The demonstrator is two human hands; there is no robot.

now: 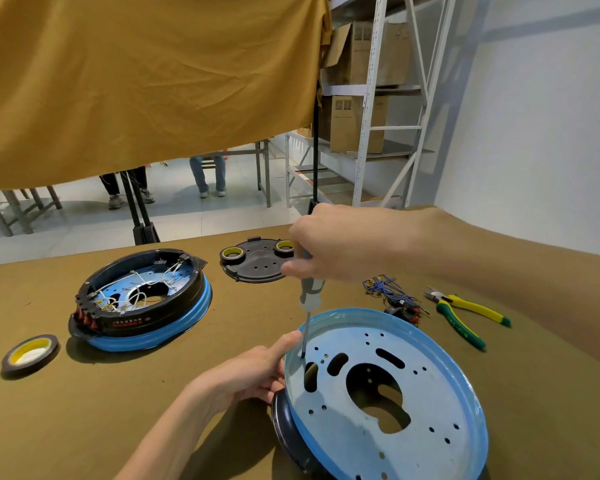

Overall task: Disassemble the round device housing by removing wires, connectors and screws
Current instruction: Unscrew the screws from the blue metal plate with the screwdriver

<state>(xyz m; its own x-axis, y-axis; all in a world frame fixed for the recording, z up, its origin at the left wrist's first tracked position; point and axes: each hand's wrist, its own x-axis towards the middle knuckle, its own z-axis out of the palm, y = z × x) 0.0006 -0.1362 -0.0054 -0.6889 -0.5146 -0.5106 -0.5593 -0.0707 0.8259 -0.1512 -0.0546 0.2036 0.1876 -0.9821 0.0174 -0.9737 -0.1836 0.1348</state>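
Your right hand (329,245) grips the screwdriver (309,299) handle from above, with the tip set down near the left rim of the near blue housing (413,393). Your left hand (250,375) holds that rim, thumb just beside the shaft.

Risks: if the tip is not seated squarely, it is likely to slip out and strike your thumb or scratch the plate. The housing sits tilted on its black base, so downward pressure may rock it. A freed screw may drop through the cut-outs.

Count: two round housings, the second, still wired, (142,299) at far left; one black cover plate (253,268); three tape rolls, one (30,355) near left and two on the cover; one pair of pliers (465,313) at right; one bundle of removed wires (392,296).
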